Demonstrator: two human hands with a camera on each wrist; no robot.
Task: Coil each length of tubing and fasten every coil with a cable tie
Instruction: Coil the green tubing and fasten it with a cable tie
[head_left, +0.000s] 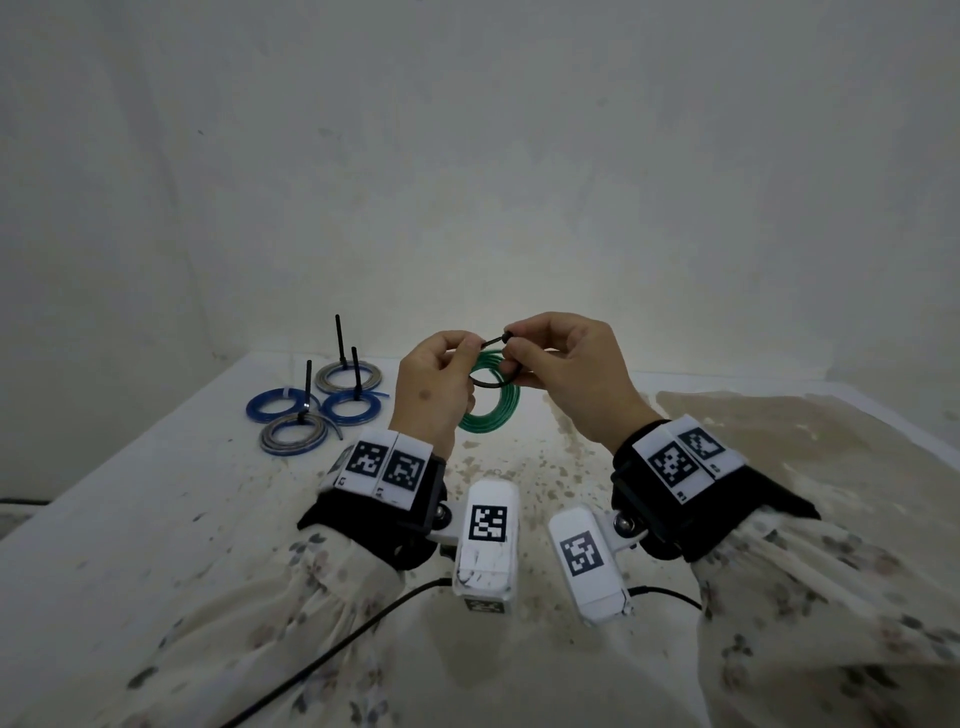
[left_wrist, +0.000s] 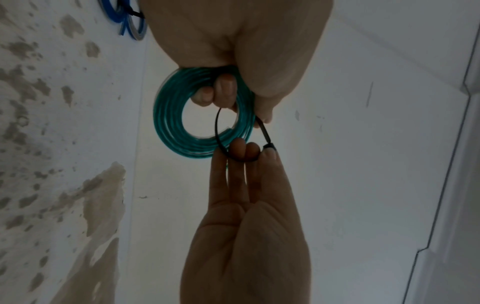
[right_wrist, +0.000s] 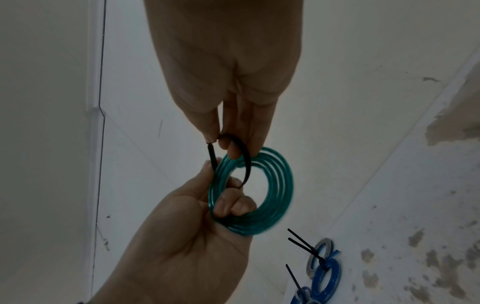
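A green tubing coil (head_left: 498, 410) hangs above the table in my left hand (head_left: 470, 351), whose fingers curl through its middle (left_wrist: 171, 123). A black cable tie (head_left: 483, 384) loops around the coil's strands. My left thumb and fingertip also pinch the tie's tail (left_wrist: 263, 127). My right hand (head_left: 511, 345) pinches the tie's head (left_wrist: 270, 147) between thumb and fingertips, just right of the left hand. In the right wrist view the cable tie's loop (right_wrist: 244, 156) stands wide and slack around the green coil (right_wrist: 280, 185).
Several blue and grey coils (head_left: 322, 405), each bound with a black tie whose tail sticks up, lie at the table's back left. The white table (head_left: 156, 519) is stained brown on its right side (head_left: 779, 441). A wall stands close behind.
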